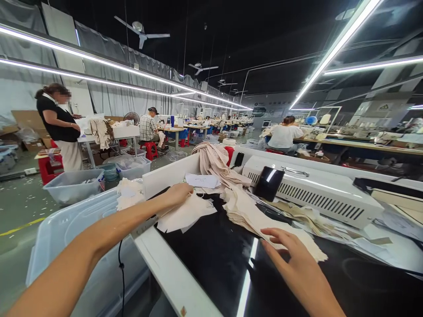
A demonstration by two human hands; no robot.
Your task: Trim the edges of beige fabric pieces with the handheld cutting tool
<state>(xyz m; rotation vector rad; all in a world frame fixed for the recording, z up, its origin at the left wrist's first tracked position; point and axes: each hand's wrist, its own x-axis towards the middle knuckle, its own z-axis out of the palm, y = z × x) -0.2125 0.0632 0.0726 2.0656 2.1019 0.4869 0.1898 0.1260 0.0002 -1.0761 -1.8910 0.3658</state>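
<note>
Curling, hold unclear, left grip (178, 195) touches cream pieces (188, 215); right grip (293, 255), loosely spread, meets the fabric stack (251, 215).

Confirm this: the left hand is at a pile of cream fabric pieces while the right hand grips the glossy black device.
Wrong about the right hand: the head view shows it at the edge of another cream fabric stack, apart from the glossy black device. The left hand is at a pile of cream fabric pieces, as stated.
</note>
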